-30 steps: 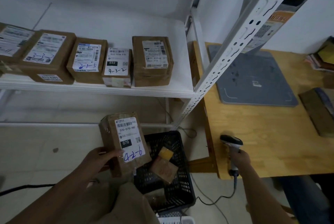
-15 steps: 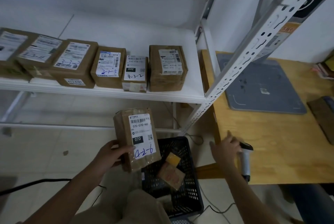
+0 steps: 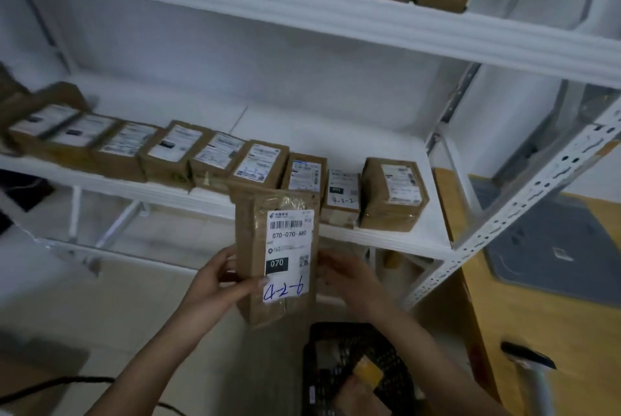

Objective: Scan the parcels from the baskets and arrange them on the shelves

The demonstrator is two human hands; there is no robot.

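**Both hands hold one parcel upright below the shelf**

The brown taped cardboard parcel [image 3: 279,257] stands with its long axis vertical and its white label facing the camera. The left hand [image 3: 215,288] grips the left edge, thumb pressed on the label's lower corner. The right hand [image 3: 342,276] closes on the right edge, its fingertips hidden behind the box. The white metal shelf [image 3: 386,237] lies just beyond and above the parcel, with a row of brown boxes [image 3: 255,163] along its front and bare board to the right of the last one. The black mesh plastic basket [image 3: 356,365] sits below the right forearm. The handheld scanner [image 3: 531,362] rests apart on the wooden table [image 3: 554,331], nearer the right hand.
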